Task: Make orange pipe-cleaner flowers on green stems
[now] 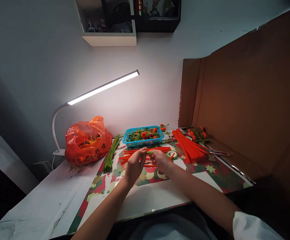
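My left hand and my right hand meet over the patterned table cover, both pinching a thin green stem between their fingertips. Loose orange pipe cleaners lie under and just beyond the hands. A roll of green tape lies right of my right hand. Behind the hands stands a blue basket holding small orange flowers on green stems.
A bundle of orange pipe cleaners lies at the right, a bundle of green stems at the left. An orange plastic bag sits beside a lit desk lamp. Brown cardboard walls the right side.
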The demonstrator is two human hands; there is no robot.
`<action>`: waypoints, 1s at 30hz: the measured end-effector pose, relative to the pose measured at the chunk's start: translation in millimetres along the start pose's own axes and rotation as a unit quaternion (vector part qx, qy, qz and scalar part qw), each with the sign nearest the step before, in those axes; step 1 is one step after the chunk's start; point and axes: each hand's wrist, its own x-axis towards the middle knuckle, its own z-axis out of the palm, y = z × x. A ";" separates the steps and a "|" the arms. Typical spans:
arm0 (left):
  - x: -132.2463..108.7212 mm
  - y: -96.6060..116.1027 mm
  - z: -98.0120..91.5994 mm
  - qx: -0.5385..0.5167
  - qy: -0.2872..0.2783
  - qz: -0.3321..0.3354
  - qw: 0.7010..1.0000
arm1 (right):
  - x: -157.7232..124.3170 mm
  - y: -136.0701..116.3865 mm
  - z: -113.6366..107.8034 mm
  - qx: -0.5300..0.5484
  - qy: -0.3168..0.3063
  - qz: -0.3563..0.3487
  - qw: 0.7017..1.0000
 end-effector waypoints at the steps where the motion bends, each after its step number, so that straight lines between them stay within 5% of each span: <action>1: -0.4 0.0 -0.2 -0.002 -0.012 0.008 1.000 | 1.1 -2.2 -2.4 0.025 -0.045 0.057 0.997; 4: -0.4 0.1 -1.7 -0.021 -0.034 0.003 0.999 | 5.2 -6.1 -8.7 0.027 -0.110 0.115 0.987; 8: 3.6 -0.6 -4.3 -0.135 -0.038 -0.068 0.988 | 7.7 -5.4 -10.2 -0.090 -0.013 -0.122 0.988; 11: 9.3 -6.1 -7.3 -0.245 0.000 -0.143 0.959 | 5.4 -5.2 -10.2 -0.202 0.053 -0.298 0.931; 15: 16.6 -15.4 -12.8 -0.275 0.020 -0.266 0.924 | 0.6 -5.7 -13.6 -0.329 0.060 -0.412 0.848; 18: 19.0 -18.7 -15.6 -0.245 -0.019 -0.322 0.914 | -0.9 -4.9 -17.2 -0.417 0.064 -0.452 0.786; 24: 17.6 -19.8 -15.5 -0.189 -0.081 -0.316 0.926 | 4.5 0.3 -22.4 -0.557 0.055 -0.508 0.654; 30: 17.2 -19.1 -14.5 -0.185 -0.128 -0.337 0.914 | 10.4 5.6 -24.4 -0.615 0.028 -0.511 0.600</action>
